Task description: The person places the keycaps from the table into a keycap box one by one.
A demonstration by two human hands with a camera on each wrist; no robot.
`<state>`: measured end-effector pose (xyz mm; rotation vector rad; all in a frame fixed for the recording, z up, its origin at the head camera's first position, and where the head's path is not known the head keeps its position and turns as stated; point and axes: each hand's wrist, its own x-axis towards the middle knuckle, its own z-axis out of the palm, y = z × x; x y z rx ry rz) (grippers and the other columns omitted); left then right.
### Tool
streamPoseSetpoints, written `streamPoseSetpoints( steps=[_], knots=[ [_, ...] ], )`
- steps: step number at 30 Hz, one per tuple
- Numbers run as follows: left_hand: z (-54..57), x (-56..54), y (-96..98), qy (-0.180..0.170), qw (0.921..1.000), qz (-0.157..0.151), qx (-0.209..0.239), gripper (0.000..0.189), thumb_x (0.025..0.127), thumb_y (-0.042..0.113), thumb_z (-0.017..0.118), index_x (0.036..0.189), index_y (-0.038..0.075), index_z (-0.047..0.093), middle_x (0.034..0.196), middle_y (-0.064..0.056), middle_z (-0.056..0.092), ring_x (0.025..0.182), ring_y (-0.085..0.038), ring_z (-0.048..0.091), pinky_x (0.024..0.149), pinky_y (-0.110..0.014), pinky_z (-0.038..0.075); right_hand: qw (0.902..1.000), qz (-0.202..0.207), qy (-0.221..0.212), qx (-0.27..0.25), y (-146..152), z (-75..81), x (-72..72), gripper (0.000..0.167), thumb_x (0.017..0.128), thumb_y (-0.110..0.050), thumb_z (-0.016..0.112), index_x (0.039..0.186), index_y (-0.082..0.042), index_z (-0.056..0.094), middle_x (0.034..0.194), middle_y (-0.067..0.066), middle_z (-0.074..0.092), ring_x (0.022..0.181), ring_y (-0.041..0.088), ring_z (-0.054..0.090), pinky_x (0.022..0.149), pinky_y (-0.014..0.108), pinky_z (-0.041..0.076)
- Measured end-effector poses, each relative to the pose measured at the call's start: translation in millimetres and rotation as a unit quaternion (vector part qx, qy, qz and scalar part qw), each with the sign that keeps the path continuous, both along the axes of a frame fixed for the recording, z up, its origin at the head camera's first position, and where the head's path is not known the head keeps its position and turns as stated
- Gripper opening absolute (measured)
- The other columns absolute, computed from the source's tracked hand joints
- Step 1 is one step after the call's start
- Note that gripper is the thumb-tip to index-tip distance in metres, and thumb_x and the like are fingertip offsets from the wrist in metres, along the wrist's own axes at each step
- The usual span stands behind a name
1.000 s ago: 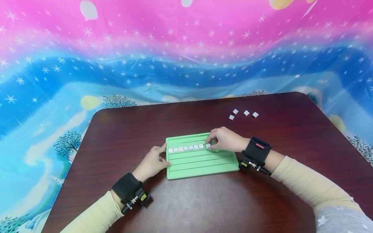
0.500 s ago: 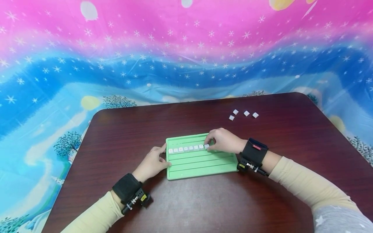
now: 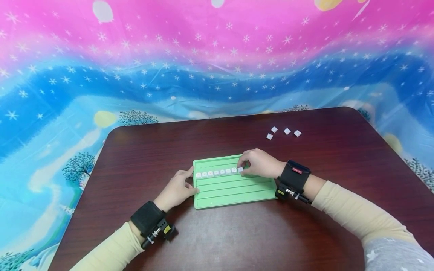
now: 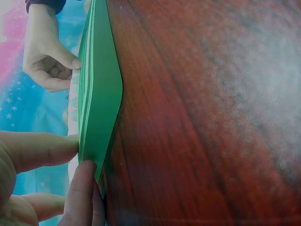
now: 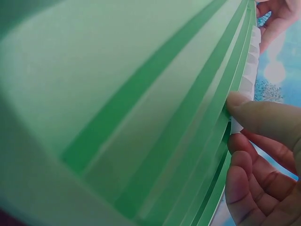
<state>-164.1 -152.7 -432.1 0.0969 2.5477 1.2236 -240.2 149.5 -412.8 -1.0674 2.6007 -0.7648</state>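
A green tray with long parallel grooves lies on the table. My left hand grips its left edge, thumb and fingers apart along the rim; in the left wrist view, fingertips press the tray's side. Across an upper groove runs a row of small white tiles, faintly marked on top. At the row's right end, my right hand pinches one white tile between thumb and finger, right beside its neighbour. In the right wrist view, the thumb and fingers partly hide that tile.
Several loose white tiles lie on the dark wooden table beyond the tray, toward the back right. A patterned pink and blue cloth hangs behind the table.
My right hand has shifted slightly left with its tile, narrowing the gap to the row. The left hand and the tray stay where they were.
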Motion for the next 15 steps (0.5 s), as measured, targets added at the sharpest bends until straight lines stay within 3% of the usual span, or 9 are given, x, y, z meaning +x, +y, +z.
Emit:
streamPoseSetpoints(
  steps=[9, 15],
  knots=[
    [0.0, -0.1, 0.0, 0.003, 1.0000, -0.003, -0.003, 0.083, 0.091, 0.001, 0.075, 0.159, -0.003, 0.027, 0.144, -0.027, 0.043, 0.078, -0.014, 0.059, 0.071, -0.031, 0.048, 0.9999, 0.009, -0.005, 0.013, 1.1, 3.9, -0.7, 0.018, 0.089, -0.009, 0.080, 0.107, -0.009, 0.079, 0.104, 0.001, 0.070, 0.089, 0.015, 0.062, 0.081, 0.032, 0.051],
    [1.3, -0.4, -1.0, 0.004, 0.9999, -0.010, -0.004, 0.083, 0.092, 0.002, 0.075, 0.159, -0.003, 0.026, 0.143, -0.027, 0.043, 0.077, -0.015, 0.058, 0.071, -0.032, 0.047, 0.9995, 0.011, 0.005, 0.031, -0.2, 7.6, -4.5, 0.013, 0.089, -0.007, 0.079, 0.102, -0.009, 0.081, 0.098, -0.002, 0.072, 0.086, 0.010, 0.064, 0.080, 0.031, 0.052]
  ],
)
